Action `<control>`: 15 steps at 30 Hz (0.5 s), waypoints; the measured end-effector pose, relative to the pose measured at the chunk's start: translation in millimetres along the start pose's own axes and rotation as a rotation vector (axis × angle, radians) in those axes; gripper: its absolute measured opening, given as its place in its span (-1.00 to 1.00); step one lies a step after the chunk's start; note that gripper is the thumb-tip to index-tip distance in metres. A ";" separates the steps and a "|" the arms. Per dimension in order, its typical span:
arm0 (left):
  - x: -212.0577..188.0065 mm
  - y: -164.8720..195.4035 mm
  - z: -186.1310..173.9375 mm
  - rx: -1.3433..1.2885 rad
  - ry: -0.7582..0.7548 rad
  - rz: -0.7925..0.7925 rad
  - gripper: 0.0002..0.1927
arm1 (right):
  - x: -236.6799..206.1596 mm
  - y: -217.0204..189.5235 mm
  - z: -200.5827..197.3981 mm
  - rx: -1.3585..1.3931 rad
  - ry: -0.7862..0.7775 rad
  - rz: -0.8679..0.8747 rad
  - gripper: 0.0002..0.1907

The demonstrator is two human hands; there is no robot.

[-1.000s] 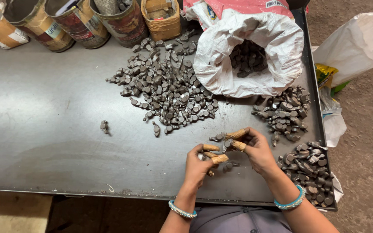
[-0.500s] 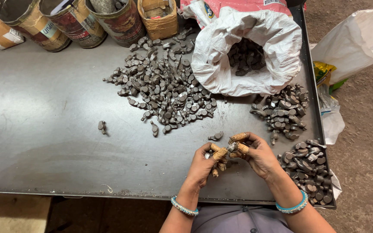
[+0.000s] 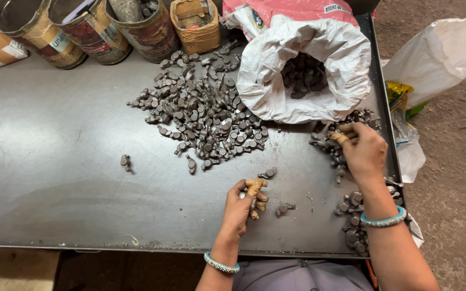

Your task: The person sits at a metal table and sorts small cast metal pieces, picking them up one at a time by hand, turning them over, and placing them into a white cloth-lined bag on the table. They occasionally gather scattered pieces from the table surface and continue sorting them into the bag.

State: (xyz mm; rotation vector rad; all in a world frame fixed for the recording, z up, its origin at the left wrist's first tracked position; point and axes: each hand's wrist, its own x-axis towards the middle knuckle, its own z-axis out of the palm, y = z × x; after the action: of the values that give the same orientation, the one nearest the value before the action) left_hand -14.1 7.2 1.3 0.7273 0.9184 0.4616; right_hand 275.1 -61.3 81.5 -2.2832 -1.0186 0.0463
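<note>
Reaching into the small heap of dark metal parts (image 3: 346, 141), the right hand (image 3: 363, 152) curls its taped fingers over them, hold unclear, while the left hand (image 3: 242, 207) pinches one small, likely hard, heavy piece (image 3: 255, 195).

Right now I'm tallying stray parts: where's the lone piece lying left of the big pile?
In the head view, the lone piece lies on the metal table, left of the big pile.

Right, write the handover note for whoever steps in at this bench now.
Left hand: near the table's front edge, taped fingers curled; whether it grips a part is hidden.
Right hand: reaching into the small right-hand pile of dark metal parts beside the open white sack.
Parts: big pile mid-table, more in the sack, another heap at the front right corner, a few loose pieces by the left hand.
Tins line the back edge.
Most parts lie unsorted in piles.
</note>
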 end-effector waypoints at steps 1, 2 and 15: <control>0.5 1.1 -2.9 -0.011 0.015 0.004 -0.77 | -1.2 -3.0 -1.0 -0.104 0.046 -0.059 -0.71; 0.7 1.9 -6.3 -0.024 0.024 0.010 -0.77 | -5.4 -6.5 -0.6 -0.207 0.092 -0.117 -0.69; 1.8 8.1 -25.0 -0.076 0.122 0.015 -0.79 | -65.4 -42.2 81.8 0.238 -0.471 -0.168 -0.62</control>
State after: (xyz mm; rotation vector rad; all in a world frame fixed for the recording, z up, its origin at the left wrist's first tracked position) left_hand -34.5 22.9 -3.8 0.6421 1.0047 0.5561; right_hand 179.0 -41.1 25.7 -2.0020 -1.3557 0.6264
